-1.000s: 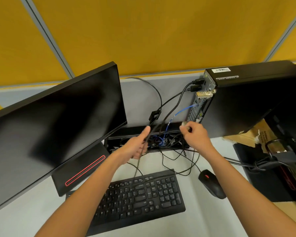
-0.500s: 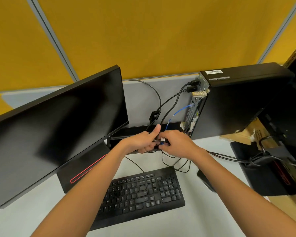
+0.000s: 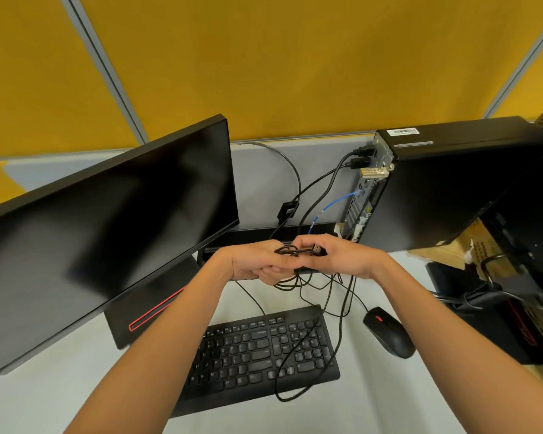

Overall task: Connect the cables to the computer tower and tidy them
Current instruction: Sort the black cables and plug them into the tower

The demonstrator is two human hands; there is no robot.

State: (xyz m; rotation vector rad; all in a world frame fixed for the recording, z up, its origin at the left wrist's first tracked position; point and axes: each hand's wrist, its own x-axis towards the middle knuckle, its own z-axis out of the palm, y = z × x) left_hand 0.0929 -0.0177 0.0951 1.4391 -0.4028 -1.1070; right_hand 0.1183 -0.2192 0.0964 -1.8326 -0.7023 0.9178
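Note:
The black computer tower [image 3: 445, 189] stands at the right rear of the desk, its back panel facing left with black cables and a blue cable [image 3: 333, 205] plugged in. My left hand [image 3: 257, 264] and my right hand [image 3: 339, 256] meet in front of the tower, above the desk. Both grip a bundle of thin black cable [image 3: 298, 252] between them, with a plug end showing at my right fingers. Loose loops of this cable hang down and trail over the keyboard [image 3: 264, 355].
A black monitor [image 3: 101, 233] fills the left side. A black mouse [image 3: 389, 336] lies right of the keyboard. A black cable tray [image 3: 251, 238] runs behind my hands. Cardboard and a second monitor stand [image 3: 496, 296] sit at the far right.
My right hand left the tower's back panel and joined my left hand. Both hands have lifted the thin black cable, and a loop now lies across the keyboard.

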